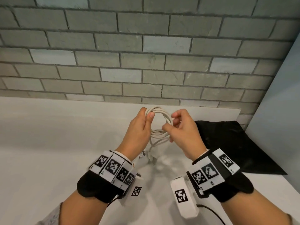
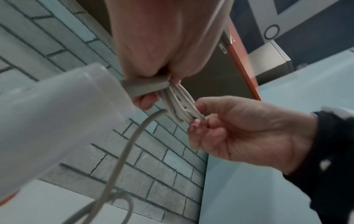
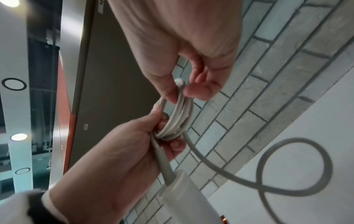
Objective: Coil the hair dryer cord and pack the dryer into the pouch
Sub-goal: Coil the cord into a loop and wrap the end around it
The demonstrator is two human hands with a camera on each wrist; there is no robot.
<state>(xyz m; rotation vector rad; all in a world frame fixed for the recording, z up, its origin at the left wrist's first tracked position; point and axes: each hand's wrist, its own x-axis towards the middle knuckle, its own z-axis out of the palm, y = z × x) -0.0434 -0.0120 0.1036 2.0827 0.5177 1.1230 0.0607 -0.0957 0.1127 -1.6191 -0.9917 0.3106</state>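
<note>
A white cord coil (image 1: 159, 111) of several loops hangs in the air over the counter between my hands. My left hand (image 1: 146, 113) grips the coil's left side, thumb over the loops, and also holds the stiff cord end where it leaves the white hair dryer (image 2: 57, 121). The dryer hangs below that hand, mostly hidden in the head view. My right hand (image 1: 172, 122) pinches the right side of the coil (image 3: 178, 119) between thumb and finger. A loose length of cord (image 3: 295, 166) trails down in a loop onto the counter. The black pouch (image 1: 235, 143) lies flat at the right.
The white counter (image 1: 65, 135) runs along a grey brick wall (image 1: 146, 54) at the back. A pale side panel (image 1: 284, 95) closes the right end just beyond the pouch.
</note>
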